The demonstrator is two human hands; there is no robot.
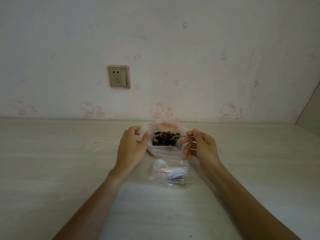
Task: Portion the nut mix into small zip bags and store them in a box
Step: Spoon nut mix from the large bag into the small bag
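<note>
A white plastic bag (pixel 164 150) sits on the pale table (pixel 52 161), open around a container of dark nut mix (pixel 164 142). My left hand (pixel 132 147) grips the bag's left edge. My right hand (pixel 201 147) pinches the handle of a metal spoon (pixel 174 135), whose bowl carries a heap of mix just above the container. A pile of small clear zip bags (pixel 170 171) with red seal lines lies in front of the white bag, between my forearms.
The table ends at a wallpapered wall (pixel 173 66) just behind the bag. A gold wall socket (pixel 118 76) is up on the left. A side panel (pixel 310 108) closes the far right corner.
</note>
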